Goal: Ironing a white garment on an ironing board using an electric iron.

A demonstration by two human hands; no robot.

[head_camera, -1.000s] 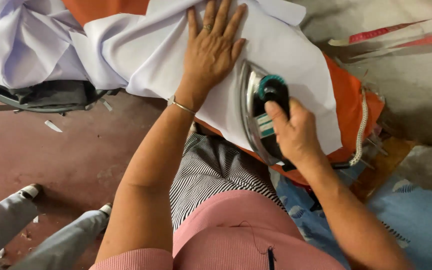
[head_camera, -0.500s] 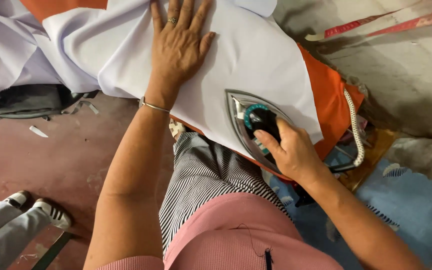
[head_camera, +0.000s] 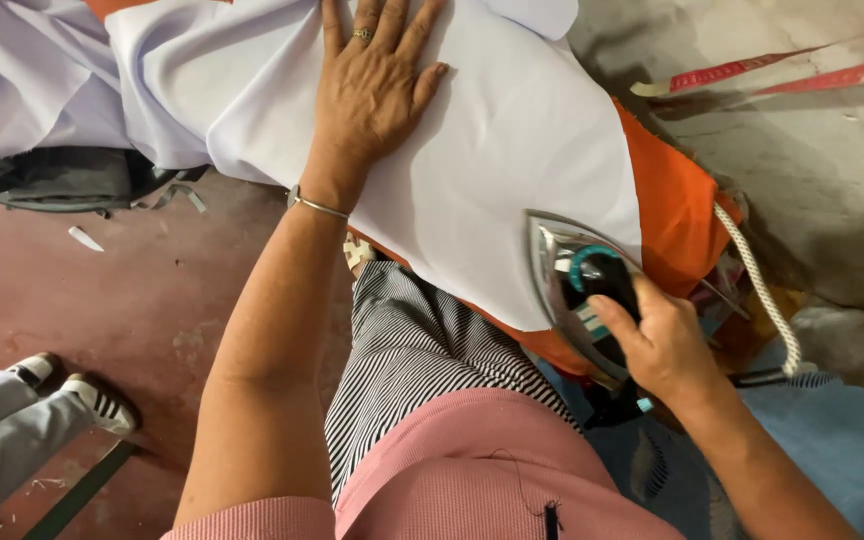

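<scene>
The left hand (head_camera: 377, 85) lies flat, fingers (head_camera: 422, 25) spread, on a white cloth (head_camera: 492, 170) stretched over an orange-covered ironing board (head_camera: 677, 215). The right hand (head_camera: 667, 345) grips the dark handle of a metal iron (head_camera: 572, 285) resting on the cloth's near edge, with a white braided cord (head_camera: 762, 295) running off just beside it. Below, a red floor (head_camera: 102, 300) shows another person's striped shoes (head_camera: 97, 400) at the left.
</scene>
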